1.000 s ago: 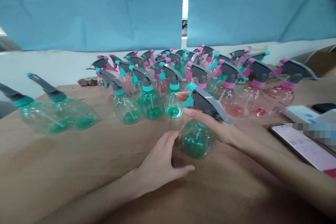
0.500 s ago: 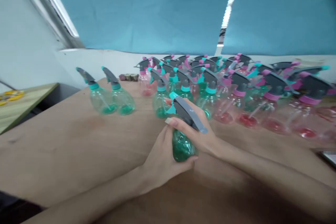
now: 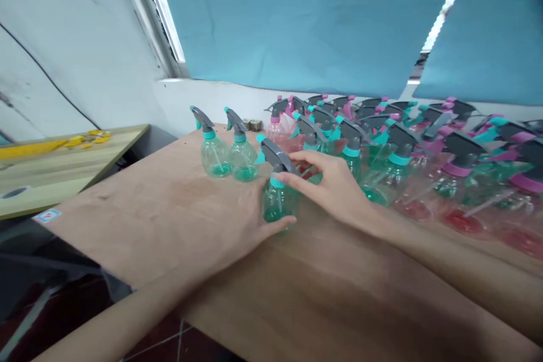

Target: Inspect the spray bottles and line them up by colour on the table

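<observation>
While left grip point(image 3: 241, 218) cups green bottle point(image 3: 276, 203) low down, right grip point(image 3: 337, 184) pinches it higher up; it's between both grips, two bottles point(image 3: 242, 159) beyond left grip, more bottles point(image 3: 394, 172) beyond right.

A see-through green spray bottle point(image 3: 279, 199) with a grey-and-turquoise head stands roughly upright near the frame's middle.

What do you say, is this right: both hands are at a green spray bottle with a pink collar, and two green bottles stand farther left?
Only the collar is wrong: the head view shows it turquoise, not pink, on this spray bottle.
</observation>
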The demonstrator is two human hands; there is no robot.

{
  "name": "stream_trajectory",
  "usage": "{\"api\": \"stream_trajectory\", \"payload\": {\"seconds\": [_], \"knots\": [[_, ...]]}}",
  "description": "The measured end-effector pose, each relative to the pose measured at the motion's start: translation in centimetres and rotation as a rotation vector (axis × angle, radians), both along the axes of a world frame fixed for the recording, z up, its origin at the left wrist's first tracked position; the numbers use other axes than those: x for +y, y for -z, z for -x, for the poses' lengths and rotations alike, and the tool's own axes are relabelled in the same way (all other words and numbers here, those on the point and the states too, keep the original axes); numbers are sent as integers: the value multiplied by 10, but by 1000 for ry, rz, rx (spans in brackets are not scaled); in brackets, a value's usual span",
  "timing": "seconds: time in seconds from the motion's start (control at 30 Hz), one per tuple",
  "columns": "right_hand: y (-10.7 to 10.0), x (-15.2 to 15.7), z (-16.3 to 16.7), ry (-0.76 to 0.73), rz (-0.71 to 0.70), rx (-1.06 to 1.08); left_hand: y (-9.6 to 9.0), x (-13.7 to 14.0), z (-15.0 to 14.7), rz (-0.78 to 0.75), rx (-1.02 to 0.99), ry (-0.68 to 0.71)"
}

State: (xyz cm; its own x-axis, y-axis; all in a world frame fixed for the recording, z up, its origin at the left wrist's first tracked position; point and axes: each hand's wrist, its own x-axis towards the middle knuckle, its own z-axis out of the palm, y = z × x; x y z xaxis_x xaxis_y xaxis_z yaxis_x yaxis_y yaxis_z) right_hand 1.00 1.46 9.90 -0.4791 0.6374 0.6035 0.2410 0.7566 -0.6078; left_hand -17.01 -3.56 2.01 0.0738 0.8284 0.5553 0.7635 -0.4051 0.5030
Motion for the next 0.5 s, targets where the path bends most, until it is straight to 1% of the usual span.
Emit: {"api": "stream_trajectory", "payload": {"seconds": [0.07, 0.17, 0.27, 0.37, 0.5], "knots": [[-8, 8, 7, 48, -40, -47, 4, 10, 6, -14, 70, -49], [-20, 22, 17, 122, -100, -208, 9, 22, 12, -8, 128, -119], [-29, 33, 25, 167, -106, -308, 8, 31, 17, -30, 157, -130], [-33, 42, 32, 206, -116, -337, 5, 33, 21, -48, 156, -120], [-33, 49, 40, 249, -134, -375, 2, 29, 30, -71, 131, -137]]}}
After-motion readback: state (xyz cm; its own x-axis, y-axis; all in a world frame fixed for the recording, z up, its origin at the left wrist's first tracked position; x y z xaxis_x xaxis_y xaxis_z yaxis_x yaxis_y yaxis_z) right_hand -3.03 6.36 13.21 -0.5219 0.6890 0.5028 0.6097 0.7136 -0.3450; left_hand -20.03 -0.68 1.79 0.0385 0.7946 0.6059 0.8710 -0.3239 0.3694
